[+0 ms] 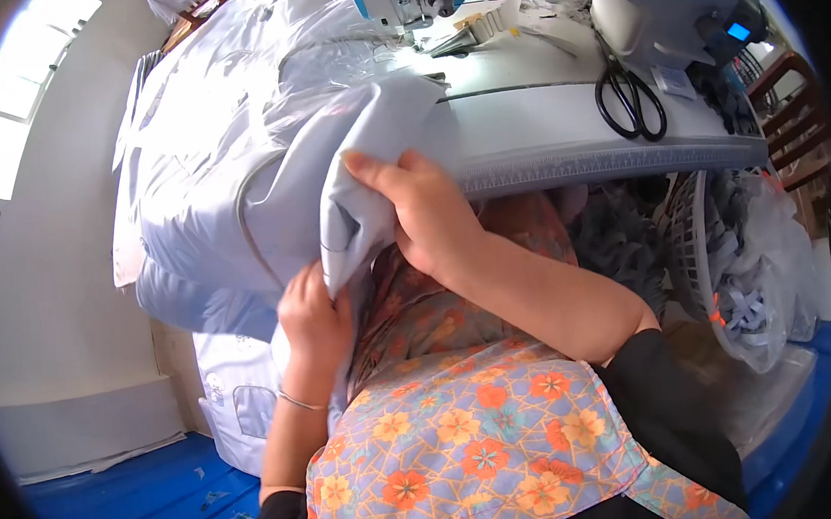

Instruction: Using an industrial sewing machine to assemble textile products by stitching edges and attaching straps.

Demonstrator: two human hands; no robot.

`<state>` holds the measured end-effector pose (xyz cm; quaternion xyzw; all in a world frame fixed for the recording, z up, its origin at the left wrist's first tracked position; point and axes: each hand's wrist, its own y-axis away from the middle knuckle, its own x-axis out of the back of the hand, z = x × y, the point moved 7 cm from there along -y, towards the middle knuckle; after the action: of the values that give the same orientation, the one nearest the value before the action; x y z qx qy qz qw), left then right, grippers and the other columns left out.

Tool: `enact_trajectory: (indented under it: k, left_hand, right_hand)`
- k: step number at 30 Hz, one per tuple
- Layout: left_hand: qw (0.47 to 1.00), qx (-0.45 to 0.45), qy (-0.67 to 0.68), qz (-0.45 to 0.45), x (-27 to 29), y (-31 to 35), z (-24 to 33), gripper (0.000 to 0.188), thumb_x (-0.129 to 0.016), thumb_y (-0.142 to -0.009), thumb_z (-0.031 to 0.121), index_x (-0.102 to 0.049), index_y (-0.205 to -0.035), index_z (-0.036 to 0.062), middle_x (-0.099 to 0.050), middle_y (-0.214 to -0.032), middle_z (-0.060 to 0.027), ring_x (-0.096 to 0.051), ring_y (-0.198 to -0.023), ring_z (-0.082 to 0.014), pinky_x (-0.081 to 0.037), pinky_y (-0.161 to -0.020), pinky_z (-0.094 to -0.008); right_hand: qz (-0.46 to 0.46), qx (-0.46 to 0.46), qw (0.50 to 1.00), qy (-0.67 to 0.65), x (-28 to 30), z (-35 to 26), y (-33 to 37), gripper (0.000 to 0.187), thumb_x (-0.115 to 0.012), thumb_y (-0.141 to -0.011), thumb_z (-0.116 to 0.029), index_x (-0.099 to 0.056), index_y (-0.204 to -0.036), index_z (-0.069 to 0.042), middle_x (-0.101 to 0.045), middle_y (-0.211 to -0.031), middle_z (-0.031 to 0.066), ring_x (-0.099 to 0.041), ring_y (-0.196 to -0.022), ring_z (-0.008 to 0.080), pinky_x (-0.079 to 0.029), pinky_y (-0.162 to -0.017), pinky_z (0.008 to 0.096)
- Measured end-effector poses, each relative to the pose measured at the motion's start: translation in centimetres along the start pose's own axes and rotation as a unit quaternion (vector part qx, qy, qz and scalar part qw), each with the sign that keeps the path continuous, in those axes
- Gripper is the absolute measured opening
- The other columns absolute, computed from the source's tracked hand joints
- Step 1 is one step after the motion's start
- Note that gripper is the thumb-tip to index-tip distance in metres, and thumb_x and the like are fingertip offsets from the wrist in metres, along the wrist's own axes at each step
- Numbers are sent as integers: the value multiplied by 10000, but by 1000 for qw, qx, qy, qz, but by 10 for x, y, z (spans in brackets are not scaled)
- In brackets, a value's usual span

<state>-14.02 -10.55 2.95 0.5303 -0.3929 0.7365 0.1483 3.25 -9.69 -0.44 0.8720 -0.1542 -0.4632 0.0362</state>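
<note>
A large light-blue garment (279,201) spreads over the left part of the sewing table and hangs down over its front edge. My right hand (429,209) grips a folded part of it above the table's edge, thumb on top and the other fingers hidden behind the cloth. Lower and to the left, my left hand (314,308) is closed on the hanging edge of the same garment. Between both hands the cloth stands up in a fold. The sewing machine (419,2) is beyond my hands, with its needle area above the table, apart from the cloth I hold.
Black-handled scissors (631,104) lie on the table at right. A ruler strip (609,164) runs along the front edge. Thread snips and small tools (478,35) lie near the machine. A plastic basket (690,233) with scraps and a clear bag stands below right.
</note>
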Motion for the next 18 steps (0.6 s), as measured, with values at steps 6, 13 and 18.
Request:
enact_trajectory:
  k: [6,13,18]
  left_hand:
    - [943,89,298,-117,57,-61,-44,127,-703,-927,108,-690,-967,-12,-624,-768,21,-526,-742,-48,-450,-634,-262]
    - [787,155,582,-131,100,-153,10,413,-676,-962,197,-589,-1279,-52,-706,-1073,-122,-688,-950,-173,-557,-826,-267]
    - [786,147,571,-185,66,-168,55,352,-732,-925,274,-663,-1136,0,-717,-969,-85,-692,-778,-127,-547,-654,-237]
  right_hand:
    - [-214,124,929,274,-1,-61,-7,408,-570,-965,-157,-560,-1332,20,-624,-1308,140,-542,-1265,212,-438,-1057,389]
    - [-211,228,721,620,-20,-14,-37,647,-678,-833,-326,-551,-1419,-84,-509,-1462,204,-496,-1331,336,-398,-1115,402]
    - [-303,210,673,641,-70,21,-36,581,-670,-878,-273,-558,-1404,-54,-567,-1391,180,-533,-1281,282,-429,-1075,385]
